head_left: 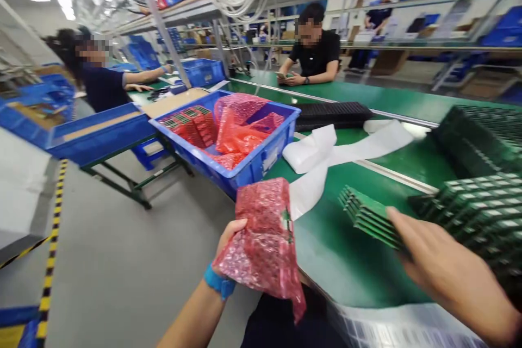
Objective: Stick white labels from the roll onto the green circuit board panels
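Beside the green table (346, 269), the left hand (227, 244) holds a red bubble bag (265, 239), the right hand (440, 261) a green board stack (369, 215).
Left fingers curl around the bag, right fingers around the stack's end. Red packs (198, 128) already sit in the blue bin (255, 166); many bare boards (485, 204) are left at right. The bin's label (269, 160) is too blurry to read.

The left hand (227, 241) holds a red bubble-wrap pouch (265, 234), a green edge showing at its side opening. The right hand (438, 255) grips a small stack of green circuit boards (369, 216) above the green table (326, 269), near upright rows of boards (485, 209). Beyond the pouch, a blue bin (255, 169) contains red-wrapped bundles (199, 128); white strips (312, 155) lie beside it.
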Demonstrator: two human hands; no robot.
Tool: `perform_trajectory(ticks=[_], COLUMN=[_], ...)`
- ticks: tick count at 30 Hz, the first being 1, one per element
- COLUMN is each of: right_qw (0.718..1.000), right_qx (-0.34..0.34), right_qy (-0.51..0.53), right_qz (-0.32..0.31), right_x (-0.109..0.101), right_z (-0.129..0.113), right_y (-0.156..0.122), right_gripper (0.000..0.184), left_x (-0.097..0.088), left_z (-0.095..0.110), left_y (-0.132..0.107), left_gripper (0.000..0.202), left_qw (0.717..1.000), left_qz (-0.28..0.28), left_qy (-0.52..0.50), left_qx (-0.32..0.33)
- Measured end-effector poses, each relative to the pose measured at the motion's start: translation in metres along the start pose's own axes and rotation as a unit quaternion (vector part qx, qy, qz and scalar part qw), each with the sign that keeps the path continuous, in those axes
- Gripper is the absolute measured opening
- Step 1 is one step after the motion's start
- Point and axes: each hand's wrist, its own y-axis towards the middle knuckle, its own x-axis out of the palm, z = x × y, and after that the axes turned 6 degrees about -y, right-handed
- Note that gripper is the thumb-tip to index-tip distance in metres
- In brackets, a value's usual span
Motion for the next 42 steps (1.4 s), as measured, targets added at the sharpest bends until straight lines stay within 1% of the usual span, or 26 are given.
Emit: perform_trajectory(ticks=[1, 3, 5, 7, 9, 11, 14, 16, 18, 19, 20, 22, 23, 25, 26, 28, 29, 30, 31, 33, 34, 35, 36, 37, 40, 42], right_qw=[0.997, 0.980, 0.966, 0.957, 0.953, 0.954, 0.967, 0.974, 0.979, 0.983, 0.988, 0.993, 0.991, 0.982, 0.981, 0.977, 0.972, 0.965, 0.954, 0.917, 0.895, 0.876, 0.866, 0.865, 0.892, 0.900], right_qx=[-0.042, -0.103, -0.121, -0.132, -0.141, -0.150, -0.149, -0.144, -0.144, -0.141, -0.135, -0.114, -0.118, -0.136, -0.122, -0.082, -0.049, -0.006, 0.048, 0.167, 0.214, 0.245, 0.258, 0.258, 0.239, 0.239], right_qy=[-0.055, -0.146, -0.200, -0.219, -0.216, -0.198, -0.148, -0.117, -0.097, -0.086, -0.068, -0.006, 0.043, 0.127, 0.148, 0.197, 0.226, 0.258, 0.293, 0.360, 0.389, 0.412, 0.426, 0.427, 0.380, 0.361], right_qz=[-0.032, -0.087, -0.115, -0.137, -0.157, -0.166, -0.147, -0.130, -0.104, -0.077, -0.041, 0.034, 0.046, 0.007, -0.008, -0.028, -0.035, -0.041, -0.045, -0.049, -0.049, -0.050, -0.054, -0.059, -0.059, -0.041], right_x=[0.007, 0.021, 0.030, 0.031, 0.030, 0.031, 0.038, 0.041, 0.036, 0.030, 0.022, 0.003, -0.006, -0.017, -0.019, -0.015, -0.011, -0.007, -0.003, 0.003, 0.005, 0.006, 0.007, 0.007, 0.009, 0.010], right_z=[0.002, 0.005, 0.005, 0.003, -0.001, -0.003, -0.001, 0.001, -0.002, -0.007, -0.015, -0.040, -0.056, -0.087, -0.100, -0.116, -0.119, -0.120, -0.119, -0.116, -0.114, -0.114, -0.114, -0.115, -0.121, -0.124], right_y=[-0.007, -0.017, -0.023, -0.024, -0.022, -0.023, -0.030, -0.035, -0.033, -0.028, -0.021, 0.000, 0.013, 0.038, 0.050, 0.067, 0.073, 0.076, 0.078, 0.079, 0.079, 0.078, 0.077, 0.077, 0.076, 0.077], right_gripper=[0.047, 0.053, 0.051, 0.043, 0.035, 0.037, 0.037, 0.035, 0.035, 0.038, 0.040, 0.044, 0.047, 0.052, 0.051, 0.024, 0.016, 0.017, 0.020, 0.019, 0.018, 0.018, 0.019, 0.020, 0.019, 0.018], left_x=[-0.001, -0.002, 0.000, 0.005, 0.013, 0.022, 0.034, 0.042, 0.047, 0.050, 0.052, 0.055, 0.056, 0.059, 0.059, 0.058, 0.056, 0.053, 0.050, 0.043, 0.040, 0.038, 0.036, 0.036, 0.037, 0.040], left_z=[0.001, -0.001, -0.005, -0.012, -0.019, -0.027, -0.036, -0.041, -0.045, -0.047, -0.050, -0.055, -0.059, -0.064, -0.067, -0.070, -0.071, -0.071, -0.071, -0.070, -0.069, -0.068, -0.066, -0.065, -0.062, -0.061], left_y=[-0.002, -0.005, -0.007, -0.006, -0.002, 0.003, 0.010, 0.014, 0.018, 0.019, 0.021, 0.023, 0.024, 0.024, 0.023, 0.023, 0.023, 0.023, 0.023, 0.024, 0.024, 0.024, 0.023, 0.023, 0.022, 0.022], left_gripper=[0.021, 0.018, 0.017, 0.018, 0.021, 0.022, 0.022, 0.022, 0.023, 0.025, 0.026, 0.029, 0.030, 0.031, 0.031, 0.035, 0.040, 0.046, 0.053, 0.061, 0.061, 0.059, 0.057, 0.056, 0.059, 0.062], left_qw=[1.000, 1.000, 0.999, 0.999, 0.998, 0.998, 0.999, 1.000, 1.000, 1.000, 1.000, 1.000, 0.999, 0.996, 0.994, 0.990, 0.988, 0.987, 0.985, 0.982, 0.981, 0.979, 0.978, 0.977, 0.975, 0.977], left_qz=[0.008, 0.023, 0.037, 0.046, 0.047, 0.047, 0.037, 0.024, 0.015, 0.011, 0.007, 0.000, -0.006, -0.023, -0.033, -0.048, -0.054, -0.064, -0.076, -0.099, -0.105, -0.106, -0.105, -0.106, -0.122, -0.110], left_qy=[-0.001, -0.002, 0.001, 0.006, 0.009, 0.009, 0.011, 0.013, 0.011, 0.010, 0.010, 0.016, 0.022, 0.039, 0.047, 0.062, 0.068, 0.073, 0.077, 0.091, 0.101, 0.112, 0.125, 0.138, 0.167, 0.172], left_qx=[0.005, 0.009, 0.001, -0.021, -0.038, -0.030, -0.004, -0.005, -0.012, -0.013, -0.008, 0.014, 0.033, 0.076, 0.094, 0.120, 0.127, 0.130, 0.130, 0.131, 0.131, 0.130, 0.127, 0.119, 0.076, 0.060])
